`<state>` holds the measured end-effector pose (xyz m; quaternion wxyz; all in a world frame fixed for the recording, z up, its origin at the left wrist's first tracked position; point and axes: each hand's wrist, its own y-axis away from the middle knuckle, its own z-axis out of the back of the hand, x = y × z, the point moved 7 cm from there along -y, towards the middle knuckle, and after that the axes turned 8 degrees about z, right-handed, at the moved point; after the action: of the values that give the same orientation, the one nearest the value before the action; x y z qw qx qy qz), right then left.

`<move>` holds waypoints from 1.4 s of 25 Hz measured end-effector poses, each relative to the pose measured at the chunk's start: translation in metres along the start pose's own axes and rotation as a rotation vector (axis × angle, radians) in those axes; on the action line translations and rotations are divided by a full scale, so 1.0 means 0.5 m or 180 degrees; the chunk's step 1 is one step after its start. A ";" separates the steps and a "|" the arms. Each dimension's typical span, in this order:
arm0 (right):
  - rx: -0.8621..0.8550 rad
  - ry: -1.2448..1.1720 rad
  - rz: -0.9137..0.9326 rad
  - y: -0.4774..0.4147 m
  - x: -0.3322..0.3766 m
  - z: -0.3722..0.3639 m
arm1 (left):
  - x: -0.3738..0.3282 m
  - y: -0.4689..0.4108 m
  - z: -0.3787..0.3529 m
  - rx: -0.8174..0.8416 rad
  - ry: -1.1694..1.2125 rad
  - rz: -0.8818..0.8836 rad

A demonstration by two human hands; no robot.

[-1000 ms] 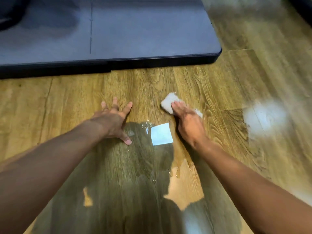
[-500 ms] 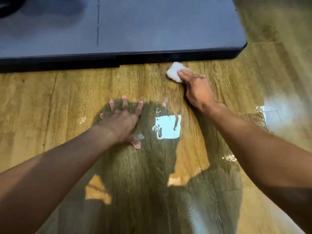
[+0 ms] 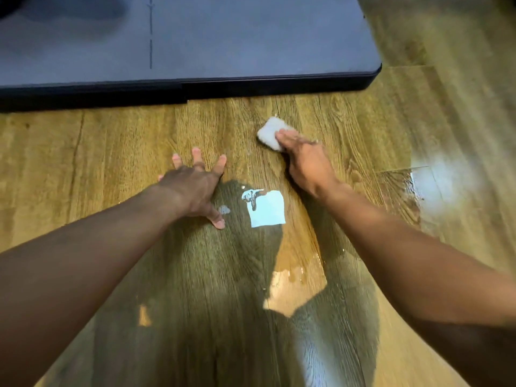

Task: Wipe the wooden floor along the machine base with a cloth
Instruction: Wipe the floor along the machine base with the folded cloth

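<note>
While the left hand (image 3: 195, 188) lay flat on the wooden floor (image 3: 111, 141) with its fingers spread wide, the right hand (image 3: 307, 160) pressed a small white cloth (image 3: 269, 132) down with fairly straight fingers laid over its near part. The cloth was right of the left hand, near the dark machine base (image 3: 251, 51) but apart from it. A wet shining patch (image 3: 266, 208) lay between the wrists.
</note>
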<state>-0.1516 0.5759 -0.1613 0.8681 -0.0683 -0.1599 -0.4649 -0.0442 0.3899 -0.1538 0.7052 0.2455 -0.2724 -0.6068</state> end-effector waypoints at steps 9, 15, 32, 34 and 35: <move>-0.0465 -0.1214 -0.0128 0.302 0.046 0.020 | 0.043 0.028 -0.024 -0.0265 0.0310 0.0011; -0.0008 -0.0352 0.0930 0.366 0.154 -0.053 | 0.072 0.040 -0.037 -0.0123 0.0373 0.0241; 0.0136 -0.0098 0.0965 -0.040 0.160 -0.056 | 0.152 0.020 -0.026 -0.0066 0.0324 0.0323; 0.0097 -0.0009 0.0635 -0.152 0.146 -0.047 | 0.152 0.023 -0.023 -0.0133 0.0263 0.0299; -0.0005 -0.0029 0.0494 -0.191 0.145 -0.041 | 0.151 0.025 -0.022 -0.0157 0.0248 0.0270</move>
<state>-0.1887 0.4600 -0.1588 0.9007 -0.0833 -0.1577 -0.3961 -0.0191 0.3174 -0.1469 0.7462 0.2397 -0.2398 -0.5729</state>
